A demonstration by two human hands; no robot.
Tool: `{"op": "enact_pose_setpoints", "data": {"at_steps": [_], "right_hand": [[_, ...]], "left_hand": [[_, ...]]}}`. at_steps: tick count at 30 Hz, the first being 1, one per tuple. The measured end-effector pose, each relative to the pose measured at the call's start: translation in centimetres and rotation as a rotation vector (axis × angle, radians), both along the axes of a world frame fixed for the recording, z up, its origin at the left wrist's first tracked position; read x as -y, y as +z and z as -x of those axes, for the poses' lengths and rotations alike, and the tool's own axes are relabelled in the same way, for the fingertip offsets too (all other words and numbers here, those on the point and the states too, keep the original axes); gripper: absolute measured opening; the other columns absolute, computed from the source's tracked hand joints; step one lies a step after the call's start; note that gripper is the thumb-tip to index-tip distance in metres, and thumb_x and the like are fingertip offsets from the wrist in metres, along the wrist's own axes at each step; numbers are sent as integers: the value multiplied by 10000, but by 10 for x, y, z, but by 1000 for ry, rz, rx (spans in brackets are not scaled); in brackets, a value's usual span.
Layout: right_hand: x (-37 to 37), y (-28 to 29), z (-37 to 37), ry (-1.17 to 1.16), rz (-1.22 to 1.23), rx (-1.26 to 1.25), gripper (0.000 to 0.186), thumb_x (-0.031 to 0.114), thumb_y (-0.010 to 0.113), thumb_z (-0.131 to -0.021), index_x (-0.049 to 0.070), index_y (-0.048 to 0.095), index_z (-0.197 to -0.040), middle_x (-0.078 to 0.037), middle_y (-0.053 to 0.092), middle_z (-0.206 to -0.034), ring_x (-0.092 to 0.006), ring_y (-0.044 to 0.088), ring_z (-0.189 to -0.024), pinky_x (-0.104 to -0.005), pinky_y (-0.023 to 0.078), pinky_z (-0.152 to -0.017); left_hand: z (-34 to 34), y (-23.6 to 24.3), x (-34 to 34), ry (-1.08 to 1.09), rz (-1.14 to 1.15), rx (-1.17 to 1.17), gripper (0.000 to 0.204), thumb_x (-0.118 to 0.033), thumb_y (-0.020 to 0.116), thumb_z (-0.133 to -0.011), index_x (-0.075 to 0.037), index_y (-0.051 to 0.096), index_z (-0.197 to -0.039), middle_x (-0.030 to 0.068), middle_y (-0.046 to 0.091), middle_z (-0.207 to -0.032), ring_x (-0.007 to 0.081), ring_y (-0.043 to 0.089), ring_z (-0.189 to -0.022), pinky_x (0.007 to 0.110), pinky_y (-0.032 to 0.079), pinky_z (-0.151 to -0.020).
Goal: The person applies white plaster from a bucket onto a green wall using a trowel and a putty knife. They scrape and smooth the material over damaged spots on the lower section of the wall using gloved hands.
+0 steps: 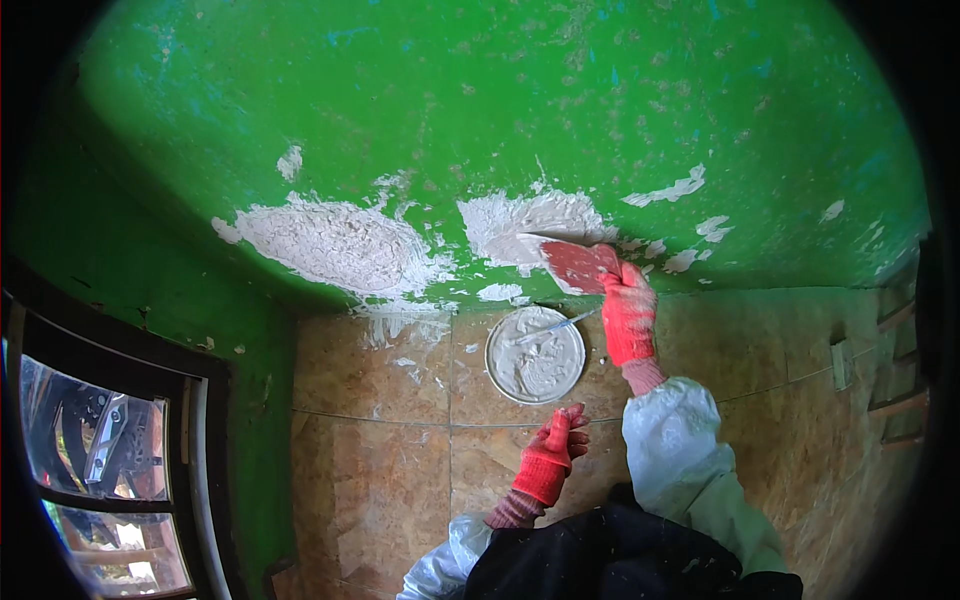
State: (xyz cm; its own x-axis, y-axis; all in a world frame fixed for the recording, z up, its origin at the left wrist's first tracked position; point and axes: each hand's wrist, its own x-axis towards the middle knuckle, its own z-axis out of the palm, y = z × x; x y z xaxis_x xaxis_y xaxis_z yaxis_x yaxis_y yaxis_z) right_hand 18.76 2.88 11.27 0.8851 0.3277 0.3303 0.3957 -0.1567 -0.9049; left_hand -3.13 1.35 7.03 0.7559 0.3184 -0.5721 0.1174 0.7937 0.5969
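My right hand (pixel 630 315), in a red glove, grips a trowel (pixel 575 265) with a red face, its blade pressed against a patch of whitish compound (pixel 505 220) low on the green wall. Below the patch, a round container of pale filler (pixel 530 370) sits on the floor with a thin tool (pixel 567 322) lying across it. My left hand (pixel 555 450), also red-gloved, is just below the container, fingers loosely bent and apart, with nothing visible in it.
A larger rough patch (pixel 330 245) covers the wall to the left. A dark-framed glass window or door (pixel 195 450) stands at far left, and wooden slatted pieces (pixel 895 405) are at far right. Tiled floor (pixel 360 470) runs beneath the green wall (pixel 450 90).
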Motion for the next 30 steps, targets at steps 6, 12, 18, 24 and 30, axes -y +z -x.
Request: {"op": "enact_pose_setpoints", "data": {"at_steps": [6, 12, 18, 24, 30], "right_hand": [[-9, -17, 7, 122, -181, -292, 148, -20, 515, -838, 11, 621, -937, -74, 639, -865, -155, 590, -735, -277, 473, -679], [-27, -10, -16, 140, -461, -348, 96, 17, 576, -812, 15, 615, -899, 2, 592, -802, -113, 544, -720, -261, 441, -661], [11, 7, -10, -89, -228, -182, 86, 33, 562, -844, 26, 619, -909, 28, 607, -792, -81, 507, -706, -233, 418, -647], [29, -4, -7, -103, -298, -299, 127, 2, 544, -837, 23, 623, -933, 10, 622, -818, -84, 540, -734, -220, 433, -662], [-2, -21, -19, 34, -315, -294, 183, -36, 531, -819, 24, 631, -961, -8, 621, -872, -96, 540, -763, -233, 445, -721]], "left_hand": [[-3, -1, 6, -23, 28, 22, 552, -497, 452, -913, -62, 510, -1249, 57, 608, -1040, 130, 538, -735, 283, 470, -714], [-4, 9, 4, -61, -8, 35, 617, -556, 408, -906, -56, 490, -1260, 46, 577, -1072, 124, 515, -790, 277, 443, -735], [-3, 7, 5, -69, -14, 23, 619, -555, 409, -907, -56, 483, -1267, 42, 573, -1076, 122, 513, -794, 272, 440, -743], [-4, 6, 7, -72, -8, 26, 614, -549, 406, -911, -56, 481, -1270, 37, 573, -1076, 119, 514, -791, 270, 439, -745], [-5, 5, 6, -41, -6, 12, 541, -492, 456, -913, -61, 519, -1234, 57, 608, -1057, 132, 533, -736, 286, 473, -711]]}}
